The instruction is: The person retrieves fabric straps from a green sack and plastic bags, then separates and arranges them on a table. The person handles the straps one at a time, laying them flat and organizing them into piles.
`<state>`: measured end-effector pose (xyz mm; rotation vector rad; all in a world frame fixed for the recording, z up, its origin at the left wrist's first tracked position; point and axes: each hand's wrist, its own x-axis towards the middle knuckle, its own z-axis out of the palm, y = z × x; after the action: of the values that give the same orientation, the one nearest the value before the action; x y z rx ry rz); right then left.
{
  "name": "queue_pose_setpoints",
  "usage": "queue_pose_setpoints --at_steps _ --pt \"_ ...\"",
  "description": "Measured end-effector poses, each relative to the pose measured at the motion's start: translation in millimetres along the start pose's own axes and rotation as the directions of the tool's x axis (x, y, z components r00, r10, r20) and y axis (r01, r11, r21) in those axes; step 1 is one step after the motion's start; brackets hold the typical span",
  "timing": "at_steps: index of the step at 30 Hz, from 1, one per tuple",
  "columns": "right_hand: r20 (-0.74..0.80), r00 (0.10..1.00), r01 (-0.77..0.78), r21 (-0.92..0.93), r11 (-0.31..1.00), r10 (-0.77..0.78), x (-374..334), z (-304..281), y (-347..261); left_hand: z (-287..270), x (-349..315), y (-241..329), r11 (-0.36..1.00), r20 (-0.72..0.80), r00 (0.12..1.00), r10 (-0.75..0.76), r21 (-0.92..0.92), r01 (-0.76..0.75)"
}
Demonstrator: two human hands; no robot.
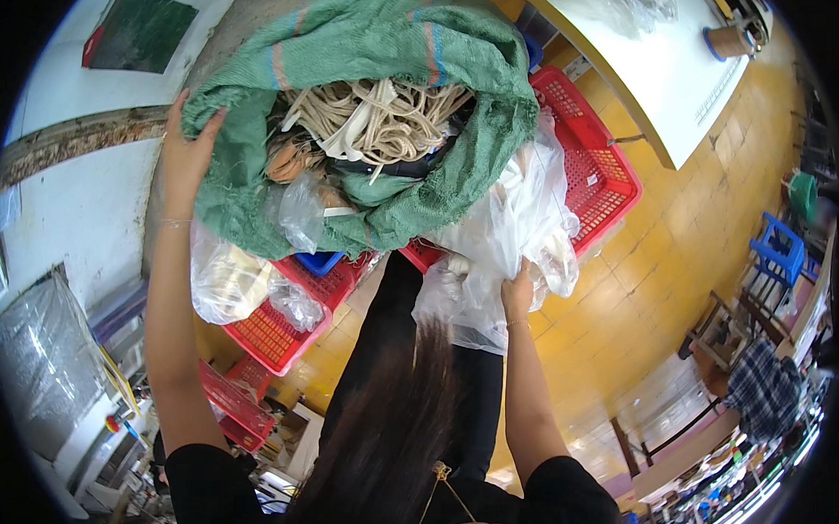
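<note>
My left hand (193, 141) grips the rolled rim of a large green woven sack (477, 56) at its left side, thumb bent over the edge. The sack's mouth faces me. Inside lie tangled cream cords (415, 123), a brown bundle (292, 161) and a crumpled clear plastic bag (301, 212). Lower and to the right, my right hand (518, 291) is closed on a white translucent plastic bag (509, 224), which hangs beside the sack and over my leg. My right fingertips are partly hidden by the plastic.
A red perforated basket (594, 171) stands right of the sack, near a white table (671, 72) with a thread spool (727, 42). Another red basket (274, 335) and a bag of cream material (229, 283) sit below the sack. A blue stool (778, 249) stands far right on yellow tiles.
</note>
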<state>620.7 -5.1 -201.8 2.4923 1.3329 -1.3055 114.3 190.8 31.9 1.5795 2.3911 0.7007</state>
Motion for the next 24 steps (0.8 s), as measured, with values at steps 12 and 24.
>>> queue_pose_setpoints --at_steps 12,24 --pt "-0.037 0.999 -0.043 -0.457 0.888 0.029 -39.4 -22.2 -47.7 35.8 -185.1 -154.9 0.530 -0.041 0.563 -0.826 -0.398 0.748" --pt "0.027 0.992 0.123 -0.181 0.976 -0.120 -3.4 -32.3 -18.5 114.0 -226.8 -127.6 -0.326 0.519 0.452 -0.725 -0.838 0.438"
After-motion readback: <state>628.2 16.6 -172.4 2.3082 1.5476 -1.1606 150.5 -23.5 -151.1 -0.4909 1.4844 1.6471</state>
